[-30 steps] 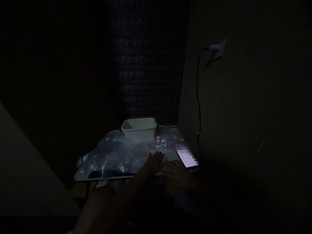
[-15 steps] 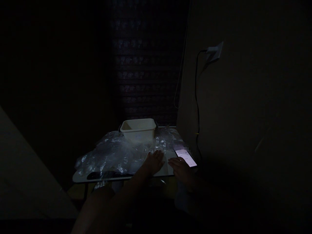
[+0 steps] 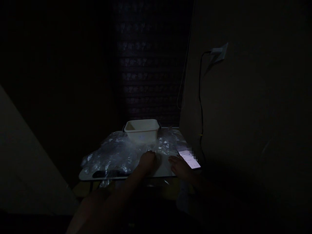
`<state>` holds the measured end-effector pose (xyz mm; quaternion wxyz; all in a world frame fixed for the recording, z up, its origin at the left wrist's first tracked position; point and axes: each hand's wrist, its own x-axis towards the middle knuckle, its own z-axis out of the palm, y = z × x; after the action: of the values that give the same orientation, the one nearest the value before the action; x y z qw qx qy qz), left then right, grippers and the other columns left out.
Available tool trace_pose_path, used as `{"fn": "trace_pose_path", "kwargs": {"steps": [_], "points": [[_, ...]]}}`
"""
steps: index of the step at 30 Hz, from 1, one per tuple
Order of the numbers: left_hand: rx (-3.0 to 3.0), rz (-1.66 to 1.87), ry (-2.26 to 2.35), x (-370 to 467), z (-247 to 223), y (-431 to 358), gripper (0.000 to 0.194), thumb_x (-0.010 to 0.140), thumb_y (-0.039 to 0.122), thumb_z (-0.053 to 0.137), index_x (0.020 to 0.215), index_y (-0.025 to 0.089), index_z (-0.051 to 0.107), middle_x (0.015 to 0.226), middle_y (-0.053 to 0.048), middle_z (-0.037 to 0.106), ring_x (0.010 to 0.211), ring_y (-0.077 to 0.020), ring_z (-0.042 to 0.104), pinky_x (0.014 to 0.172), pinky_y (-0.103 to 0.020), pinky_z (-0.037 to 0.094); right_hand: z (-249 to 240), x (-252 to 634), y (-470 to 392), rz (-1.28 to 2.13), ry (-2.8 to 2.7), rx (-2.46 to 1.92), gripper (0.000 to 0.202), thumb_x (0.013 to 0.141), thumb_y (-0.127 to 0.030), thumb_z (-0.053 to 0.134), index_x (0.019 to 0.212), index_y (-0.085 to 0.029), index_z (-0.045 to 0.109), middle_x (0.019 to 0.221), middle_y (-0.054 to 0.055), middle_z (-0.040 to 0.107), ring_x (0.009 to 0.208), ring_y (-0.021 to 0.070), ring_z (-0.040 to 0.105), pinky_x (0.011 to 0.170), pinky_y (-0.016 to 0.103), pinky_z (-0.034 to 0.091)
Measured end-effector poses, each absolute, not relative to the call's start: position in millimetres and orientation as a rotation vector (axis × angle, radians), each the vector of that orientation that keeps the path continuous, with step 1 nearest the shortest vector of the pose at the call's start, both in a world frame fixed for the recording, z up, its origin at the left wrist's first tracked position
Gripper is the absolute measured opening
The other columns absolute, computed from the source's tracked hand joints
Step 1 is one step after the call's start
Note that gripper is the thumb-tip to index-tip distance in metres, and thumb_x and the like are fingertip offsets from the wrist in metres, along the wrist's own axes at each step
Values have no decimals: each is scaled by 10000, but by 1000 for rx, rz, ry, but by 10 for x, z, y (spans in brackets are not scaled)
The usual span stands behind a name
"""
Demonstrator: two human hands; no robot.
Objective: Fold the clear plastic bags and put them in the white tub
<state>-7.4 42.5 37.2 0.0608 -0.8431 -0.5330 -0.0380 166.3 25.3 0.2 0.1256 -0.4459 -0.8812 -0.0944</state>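
Clear plastic (image 3: pixel 114 151): crumpled over the table (image 3: pixel 161 169), lower centre and left of the frame.
Hands: apart; your left hand (image 3: pixel 147 160) curls at the plastic's right edge, grip impossible to tell; your right hand (image 3: pixel 179 166) stretches its fingers beside the phone (image 3: pixel 190 159).
Plastic work: you're handling it, it seems; next calls for a sure pinch.
Tub (image 3: pixel 142 134): mid-frame, its inner bottom hidden.
Gloom: your legs barely show; the phone's screen is partly blurred.
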Motion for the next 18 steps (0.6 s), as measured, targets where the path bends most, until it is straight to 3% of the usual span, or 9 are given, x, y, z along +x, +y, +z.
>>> {"fn": "trace_pose_path", "kwargs": {"steps": [3, 10, 18], "points": [[-2504, -186, -1834, -272, 468, 412, 300, 722, 204, 248, 766, 113, 530, 774, -105, 558, 708, -161, 517, 580, -245, 366, 11, 1646, 303, -254, -2563, -1323, 327, 695, -174, 318, 992, -143, 450, 1051, 67, 465, 999, 147, 354, 865, 340, 183], [-2578, -195, -2063, -581, 454, 401, 270, 692, 188, 304, 624, 121, 556, 606, -46, 570, 644, -130, 523, 544, -203, 352, 47, 1617, 320, -177, -2597, -1314, 314, 672, -159, 331, 943, -166, 489, 1042, 63, 474, 990, 157, 368, 842, 363, 208], [-2642, -237, -2033, -562, 404, 547, 248, 692, 188, 318, 653, 127, 555, 619, -44, 569, 665, -138, 520, 569, -223, 362, 3, 1746, 372, -131, -2569, -1340, 340, 659, -160, 327, 955, -187, 492, 1051, 51, 471, 1015, 156, 342, 823, 365, 214]]}}
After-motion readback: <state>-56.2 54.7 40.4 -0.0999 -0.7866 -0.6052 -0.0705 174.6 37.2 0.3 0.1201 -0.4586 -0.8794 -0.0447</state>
